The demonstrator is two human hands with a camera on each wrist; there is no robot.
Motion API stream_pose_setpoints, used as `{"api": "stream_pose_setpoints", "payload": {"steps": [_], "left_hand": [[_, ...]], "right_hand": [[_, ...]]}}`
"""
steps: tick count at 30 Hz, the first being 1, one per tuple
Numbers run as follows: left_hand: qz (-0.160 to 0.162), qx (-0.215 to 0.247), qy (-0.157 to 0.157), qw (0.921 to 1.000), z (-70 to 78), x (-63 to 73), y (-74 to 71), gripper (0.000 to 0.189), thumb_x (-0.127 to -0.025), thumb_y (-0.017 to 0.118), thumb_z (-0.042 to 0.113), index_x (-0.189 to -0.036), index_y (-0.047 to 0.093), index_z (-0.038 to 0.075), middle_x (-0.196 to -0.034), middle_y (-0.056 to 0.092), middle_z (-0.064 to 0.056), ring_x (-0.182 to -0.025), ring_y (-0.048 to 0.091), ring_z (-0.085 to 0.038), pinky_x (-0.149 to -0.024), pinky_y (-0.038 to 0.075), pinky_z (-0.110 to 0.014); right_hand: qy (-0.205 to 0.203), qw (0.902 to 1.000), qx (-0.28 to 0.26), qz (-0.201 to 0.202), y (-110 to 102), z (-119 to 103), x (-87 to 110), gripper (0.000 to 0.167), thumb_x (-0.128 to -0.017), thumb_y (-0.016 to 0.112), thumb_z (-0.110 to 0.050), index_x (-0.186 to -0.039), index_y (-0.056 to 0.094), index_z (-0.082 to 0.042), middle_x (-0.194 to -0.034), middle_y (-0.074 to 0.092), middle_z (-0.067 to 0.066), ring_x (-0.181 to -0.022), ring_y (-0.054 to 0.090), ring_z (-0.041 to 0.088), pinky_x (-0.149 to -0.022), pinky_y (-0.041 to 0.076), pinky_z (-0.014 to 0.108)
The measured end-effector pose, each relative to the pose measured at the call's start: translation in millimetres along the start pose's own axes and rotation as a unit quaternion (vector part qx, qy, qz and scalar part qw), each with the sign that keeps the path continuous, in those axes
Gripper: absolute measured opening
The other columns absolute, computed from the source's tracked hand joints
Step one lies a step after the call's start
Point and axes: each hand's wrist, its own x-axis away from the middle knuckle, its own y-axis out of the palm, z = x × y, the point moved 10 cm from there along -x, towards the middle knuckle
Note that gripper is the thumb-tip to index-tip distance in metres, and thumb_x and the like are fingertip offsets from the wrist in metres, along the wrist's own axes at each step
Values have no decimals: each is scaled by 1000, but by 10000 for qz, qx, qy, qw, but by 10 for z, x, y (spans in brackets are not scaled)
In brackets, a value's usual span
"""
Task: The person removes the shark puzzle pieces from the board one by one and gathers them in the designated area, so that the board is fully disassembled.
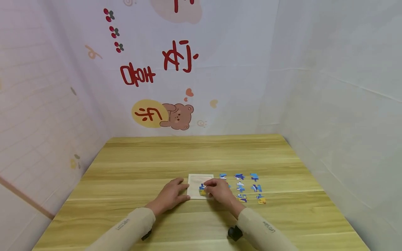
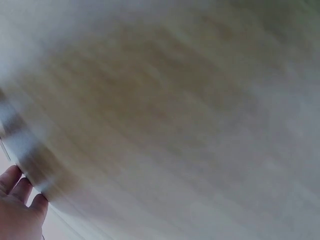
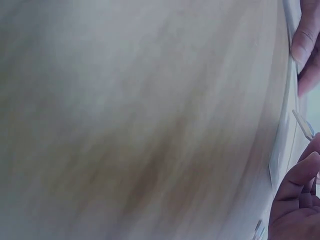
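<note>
A square white puzzle tray [image 1: 193, 192] lies flat on the table. My right hand [image 1: 221, 192] pinches a blue and yellow puzzle piece [image 1: 202, 191] between thumb and fingers over the tray's lower right part. In the right wrist view this piece [image 3: 303, 124] is tilted, its thin edge showing above the fingertips. My left hand [image 1: 170, 196] rests at the tray's left side, its spread fingers touching the rim. The left wrist view catches only the fingers of that hand [image 2: 22, 212] at its lower left corner.
Right of the tray, several loose blue, white and yellow puzzle pieces [image 1: 256, 188] are laid out in rows, some partly hidden by my right hand. The wood-grain table [image 1: 141, 170] meets a printed white cloth [image 1: 238, 104] at the back and sides.
</note>
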Motion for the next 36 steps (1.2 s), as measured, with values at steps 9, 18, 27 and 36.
{"api": "stream_pose_setpoints", "payload": {"steps": [9, 18, 27, 36], "left_hand": [[112, 17, 71, 9999, -2, 21, -8, 49, -92, 71, 32, -130, 64, 2, -141, 48, -28, -131, 44, -45, -107, 34, -59], [185, 10, 153, 9997, 21, 56, -63, 50, -92, 72, 32, -129, 64, -1, -139, 49, -29, -129, 46, -46, -105, 35, -59], [140, 74, 86, 9998, -7, 42, -44, 50, -93, 70, 33, -131, 63, 0, -140, 47, -29, -131, 43, -46, -107, 33, -60], [130, 191, 23, 9997, 1, 34, -42, 51, -92, 71, 33, -129, 63, -1, -139, 48, -29, -130, 44, -46, -105, 34, -60]], "right_hand": [[95, 9993, -288, 205, -317, 139, 157, 12, -90, 67, 0, -100, 72, 5, -78, 65, 5, -59, 55, 12, -51, 44, 24], [517, 9985, -70, 192, -591, 342, 305, 11, -91, 67, -3, -100, 70, 3, -76, 65, 6, -57, 58, 15, -50, 45, 27], [583, 9977, 318, 148, -630, 347, 357, 10, -92, 68, -5, -99, 70, 1, -77, 65, 5, -59, 58, 15, -51, 47, 28], [295, 9961, 757, 354, -742, 286, 357, 13, -89, 68, -5, -100, 70, 0, -78, 65, 5, -59, 55, 17, -53, 45, 30]]}}
